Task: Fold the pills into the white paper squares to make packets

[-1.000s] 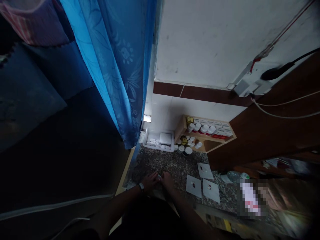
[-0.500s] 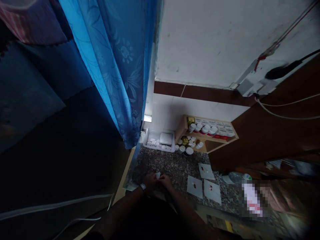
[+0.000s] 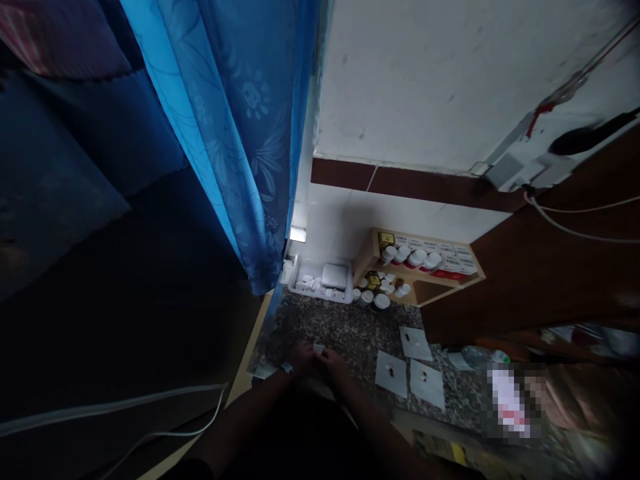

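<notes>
My left hand [image 3: 301, 360], with a watch [image 3: 287, 368] on its wrist, and my right hand [image 3: 332, 363] meet over the speckled counter. Between their closed fingertips is a small white folded paper [image 3: 319, 348], gripped from both sides. To the right, three square white paper sheets lie flat: a near one [image 3: 385, 385], a far one [image 3: 421, 352] and a right one [image 3: 434, 395]. Each bears a few small dark and light pieces that look like pills. Beyond my hands, a white plastic tray [image 3: 293, 283] holds several small white folded packets and a white rectangular block.
A wooden shelf [image 3: 376, 257] with boxes and white-capped bottles stands against the wall, more bottles [image 3: 381, 303] beside it. A clear bottle [image 3: 475, 358] lies at right, near a blurred patch. A blue curtain [image 3: 240, 133] hangs at left; a power socket [image 3: 530, 167] with cords is on the wall.
The white paper between my fingertips now sits lower and flatter than before. My hands stay close together in nearly the same place. The view has shifted slightly.
</notes>
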Demonstrator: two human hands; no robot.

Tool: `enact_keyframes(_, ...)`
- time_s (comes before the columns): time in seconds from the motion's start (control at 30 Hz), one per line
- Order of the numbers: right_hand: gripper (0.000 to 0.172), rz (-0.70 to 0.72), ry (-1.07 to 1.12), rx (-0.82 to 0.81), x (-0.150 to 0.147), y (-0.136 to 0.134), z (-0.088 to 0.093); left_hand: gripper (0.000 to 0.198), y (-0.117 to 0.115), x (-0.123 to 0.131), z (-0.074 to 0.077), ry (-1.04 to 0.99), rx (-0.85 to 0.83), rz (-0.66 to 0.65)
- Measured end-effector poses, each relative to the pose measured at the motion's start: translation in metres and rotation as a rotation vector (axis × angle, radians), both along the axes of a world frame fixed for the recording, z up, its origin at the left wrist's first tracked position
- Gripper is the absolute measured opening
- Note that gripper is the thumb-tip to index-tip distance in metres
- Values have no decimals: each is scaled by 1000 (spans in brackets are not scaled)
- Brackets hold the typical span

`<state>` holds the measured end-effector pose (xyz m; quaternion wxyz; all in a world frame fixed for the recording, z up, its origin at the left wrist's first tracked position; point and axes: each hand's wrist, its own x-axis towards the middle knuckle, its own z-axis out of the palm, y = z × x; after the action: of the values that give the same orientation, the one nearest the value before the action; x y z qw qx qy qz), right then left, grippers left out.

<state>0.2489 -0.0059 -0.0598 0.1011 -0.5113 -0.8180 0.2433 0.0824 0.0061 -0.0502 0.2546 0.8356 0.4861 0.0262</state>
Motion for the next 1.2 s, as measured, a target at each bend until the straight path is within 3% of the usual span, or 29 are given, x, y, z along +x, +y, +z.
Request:
enact_keyframes(0.2,25,-105,65,-155,2,3,5,20,4,8,12,-6,-43,43)
enact_keyframes(0.47,22,-242,114,-195,1,6,0,22,16,14,30,42,-153,156)
enact_keyframes(0.7,17,-366,175,-275,0,21,3,28,26,27,33,144,-249,269)
enact_keyframes(1.03,11,-168,110,-317,8,32,16,23,24,21,37,119,-171,70)
enact_keyframes(1.2,10,-163,108,-306,9,30,15,22,20,18,36,86,-207,144)
